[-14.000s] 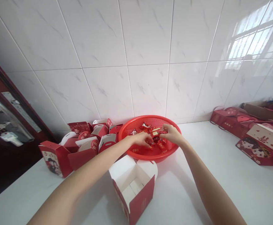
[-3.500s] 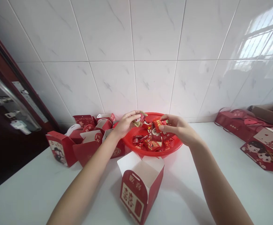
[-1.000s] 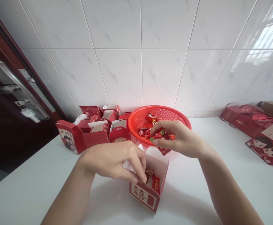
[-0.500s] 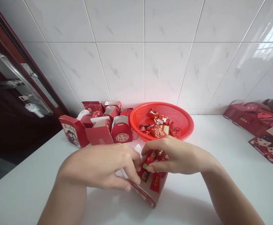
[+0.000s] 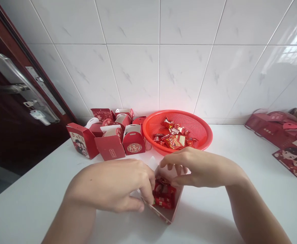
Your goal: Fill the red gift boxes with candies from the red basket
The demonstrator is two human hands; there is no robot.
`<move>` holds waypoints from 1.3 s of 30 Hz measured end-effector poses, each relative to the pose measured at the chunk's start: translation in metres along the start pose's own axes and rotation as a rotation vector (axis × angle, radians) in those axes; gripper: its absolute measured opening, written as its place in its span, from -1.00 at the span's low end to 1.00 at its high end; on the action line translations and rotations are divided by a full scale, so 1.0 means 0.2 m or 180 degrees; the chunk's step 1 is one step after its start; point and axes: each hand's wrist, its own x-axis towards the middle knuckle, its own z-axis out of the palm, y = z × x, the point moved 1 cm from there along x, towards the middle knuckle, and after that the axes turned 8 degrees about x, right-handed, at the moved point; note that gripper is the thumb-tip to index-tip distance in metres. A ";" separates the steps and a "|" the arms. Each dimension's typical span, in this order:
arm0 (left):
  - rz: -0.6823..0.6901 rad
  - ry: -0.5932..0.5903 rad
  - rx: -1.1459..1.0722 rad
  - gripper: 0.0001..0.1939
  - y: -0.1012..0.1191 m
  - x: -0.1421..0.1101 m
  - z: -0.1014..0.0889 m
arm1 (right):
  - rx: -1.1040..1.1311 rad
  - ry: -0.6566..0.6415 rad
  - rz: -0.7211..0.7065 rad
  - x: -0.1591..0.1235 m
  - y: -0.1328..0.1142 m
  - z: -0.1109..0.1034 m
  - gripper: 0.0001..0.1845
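An open red paper candy box sits on the white table in front of me. Several red-wrapped candies lie inside it. My left hand straddles the box's left wall, fingers curled over the inside and thumb outside. Over the right and far side of the box hovers my right hand, its fingers bent and parted, with nothing visible between them. The right fingertips partly cover the box's far end. Just beyond, a red plastic basket contains more wrapped candies.
Several folded red boxes stand in a group left of the basket. At the far right are red gift bags and flat printed cartons. A tiled wall backs the table, and a dark door with keys is at left.
My right hand has let go of the red-wrapped candies, which now lie in the box, and has risen slightly away to the right. My left hand remains at the box's left wall.
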 end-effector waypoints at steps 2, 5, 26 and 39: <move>-0.0025 -0.0001 0.0026 -0.69 0.00 0.01 0.01 | -0.0260 0.0280 0.0092 -0.02 0.01 -0.01 -0.84; -0.0065 0.0015 0.0072 -0.65 -0.03 0.03 0.01 | -0.0735 0.0580 0.0392 -0.02 0.05 -0.02 -0.79; -0.1270 0.0135 -0.0050 -0.75 -0.24 0.03 -0.11 | -0.0483 0.0293 0.0665 0.00 0.09 -0.05 -0.63; -0.1397 0.0128 -0.0121 -0.17 -0.25 0.05 -0.11 | -0.0690 0.0359 0.1069 0.01 0.06 0.02 -0.52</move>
